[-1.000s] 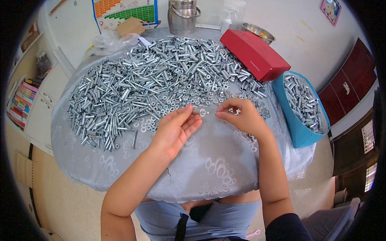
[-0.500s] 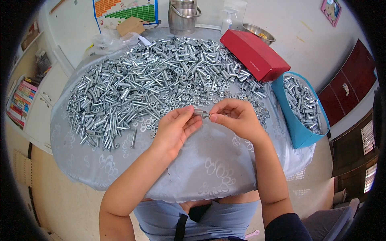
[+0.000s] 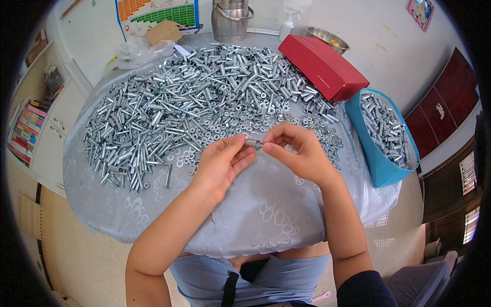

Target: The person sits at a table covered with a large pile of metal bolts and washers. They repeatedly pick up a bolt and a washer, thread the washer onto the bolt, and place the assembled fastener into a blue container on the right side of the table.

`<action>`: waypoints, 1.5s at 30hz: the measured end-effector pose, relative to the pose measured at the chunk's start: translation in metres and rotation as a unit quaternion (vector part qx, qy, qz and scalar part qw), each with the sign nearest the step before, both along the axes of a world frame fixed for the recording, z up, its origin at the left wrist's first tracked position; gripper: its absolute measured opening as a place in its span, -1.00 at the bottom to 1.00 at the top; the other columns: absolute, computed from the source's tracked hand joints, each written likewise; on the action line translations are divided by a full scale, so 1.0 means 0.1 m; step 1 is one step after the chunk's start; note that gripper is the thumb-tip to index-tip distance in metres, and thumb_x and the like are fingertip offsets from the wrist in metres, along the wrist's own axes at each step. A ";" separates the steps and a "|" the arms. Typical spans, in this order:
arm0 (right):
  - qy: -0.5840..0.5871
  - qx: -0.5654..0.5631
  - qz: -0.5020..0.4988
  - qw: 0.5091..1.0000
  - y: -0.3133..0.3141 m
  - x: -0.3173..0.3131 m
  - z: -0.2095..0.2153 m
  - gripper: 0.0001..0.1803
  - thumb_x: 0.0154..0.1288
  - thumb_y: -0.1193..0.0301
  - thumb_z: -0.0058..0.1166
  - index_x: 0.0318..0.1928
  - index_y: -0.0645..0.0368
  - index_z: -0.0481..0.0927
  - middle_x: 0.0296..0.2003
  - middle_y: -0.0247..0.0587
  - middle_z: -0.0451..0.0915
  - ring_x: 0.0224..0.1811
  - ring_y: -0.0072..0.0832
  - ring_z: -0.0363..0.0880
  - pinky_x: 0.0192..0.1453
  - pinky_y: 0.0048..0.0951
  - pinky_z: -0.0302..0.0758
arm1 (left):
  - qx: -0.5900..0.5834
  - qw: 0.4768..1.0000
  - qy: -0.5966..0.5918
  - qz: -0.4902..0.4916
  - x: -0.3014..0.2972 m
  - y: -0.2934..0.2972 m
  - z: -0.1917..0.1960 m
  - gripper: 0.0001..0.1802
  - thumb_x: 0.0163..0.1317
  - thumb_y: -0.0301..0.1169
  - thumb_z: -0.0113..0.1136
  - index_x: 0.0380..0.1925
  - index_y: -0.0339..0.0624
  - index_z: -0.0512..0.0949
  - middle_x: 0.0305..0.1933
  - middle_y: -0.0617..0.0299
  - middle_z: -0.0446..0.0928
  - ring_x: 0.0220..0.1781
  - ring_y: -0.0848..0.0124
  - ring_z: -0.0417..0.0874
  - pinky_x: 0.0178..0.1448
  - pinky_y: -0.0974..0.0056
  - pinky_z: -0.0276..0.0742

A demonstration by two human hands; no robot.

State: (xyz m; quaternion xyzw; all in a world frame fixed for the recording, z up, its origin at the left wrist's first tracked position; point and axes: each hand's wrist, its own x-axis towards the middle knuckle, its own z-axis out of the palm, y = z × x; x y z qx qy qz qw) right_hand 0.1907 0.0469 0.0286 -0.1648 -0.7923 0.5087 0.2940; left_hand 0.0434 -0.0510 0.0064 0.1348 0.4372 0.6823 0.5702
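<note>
My left hand is closed on a short metal sleeve anchor, pinching it between thumb and fingers above the near part of the table. At the anchor's right end sits a small metal ring, a washer or nut. My right hand has its thumb and forefinger pinched at that end; what lies between those fingertips is mostly hidden. Just beyond both hands lie many loose nuts and washers. Behind and to the left spreads a big heap of metal sleeves and bolts.
A blue fabric bin full of metal anchors stands on the right. Behind it are a red box and a steel bowl. At the back stand a steel pot and a spray bottle. One bolt lies apart at the left.
My right fingertips have moved slightly left, closer to the anchor's end, and the ring there is more covered. My left hand keeps its hold almost in place.
</note>
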 end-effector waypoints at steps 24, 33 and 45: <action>-0.290 0.169 -0.142 0.931 0.35 0.42 0.00 -0.82 -0.07 0.51 0.07 -0.36 0.24 0.59 -0.54 -0.08 0.51 -0.44 -0.23 0.50 -0.32 -0.33 0.42 | 0.004 1.000 -0.024 0.010 -0.04 0.02 -0.02 -0.86 0.20 -0.41 0.06 -0.31 -0.25 0.47 -0.33 0.23 0.49 -0.28 0.46 0.53 -0.11 0.39 0.56; -0.332 0.188 -0.155 0.911 0.34 0.37 -0.04 -0.82 -0.09 0.51 0.08 -0.37 0.19 0.58 -0.52 -0.13 0.51 -0.40 -0.23 0.50 -0.29 -0.30 0.42 | 0.009 1.000 -0.020 0.008 -0.06 0.01 -0.03 -0.85 0.21 -0.40 0.04 -0.30 -0.26 0.47 -0.31 0.22 0.49 -0.27 0.46 0.53 -0.12 0.39 0.57; -0.090 0.173 -0.099 0.976 0.14 0.20 0.11 -0.83 0.02 0.44 0.16 -0.34 0.23 0.55 -0.48 -0.19 0.53 -0.41 -0.43 0.51 -0.37 -0.46 0.38 | 0.003 1.000 -0.017 0.018 -0.03 0.01 -0.03 -0.85 0.21 -0.40 0.06 -0.29 -0.26 0.46 -0.34 0.24 0.50 -0.29 0.49 0.53 -0.13 0.41 0.57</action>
